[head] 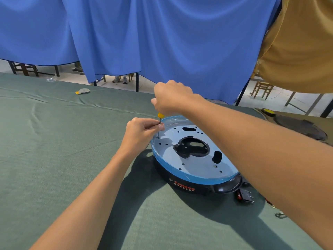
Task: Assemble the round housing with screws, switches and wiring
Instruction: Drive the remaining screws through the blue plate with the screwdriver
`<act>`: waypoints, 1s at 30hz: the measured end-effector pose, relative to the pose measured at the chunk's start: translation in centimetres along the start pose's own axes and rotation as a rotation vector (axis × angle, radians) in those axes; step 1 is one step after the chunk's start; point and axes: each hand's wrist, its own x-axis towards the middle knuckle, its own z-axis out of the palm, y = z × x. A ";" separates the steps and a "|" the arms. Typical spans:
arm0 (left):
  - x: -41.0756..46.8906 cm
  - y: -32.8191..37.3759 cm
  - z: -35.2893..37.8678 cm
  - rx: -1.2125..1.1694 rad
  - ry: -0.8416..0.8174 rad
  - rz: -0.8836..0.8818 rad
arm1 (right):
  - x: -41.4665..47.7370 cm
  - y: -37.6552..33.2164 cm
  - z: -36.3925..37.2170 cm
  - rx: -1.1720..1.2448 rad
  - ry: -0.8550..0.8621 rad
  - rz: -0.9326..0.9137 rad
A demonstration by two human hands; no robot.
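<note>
Assembly looks early: right hand (173, 98) grips the screwdriver (160, 121) handle, left hand (140, 132) pinches its shaft, tip at a hole in the housing (189, 175) near the desk's (72, 141) right edge; the switch (246, 194) lies loose beside it.

The round housing (196, 189) is black with a pale blue rim (180, 170), a grey plate (198, 164) dotted with dark holes, and orange-red lettering (183, 186). The screwdriver (160, 115) has a yellow handle. The tablecloth (72, 141) is plain dull green, the curtain (162, 33) across the top bright blue, the cloth (302, 42) at upper right mustard. The switch (246, 194) at lower right is black and red.
</note>
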 end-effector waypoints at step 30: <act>0.0 -0.1 0.0 0.001 -0.006 0.007 | 0.2 0.3 -0.4 0.059 -0.027 -0.071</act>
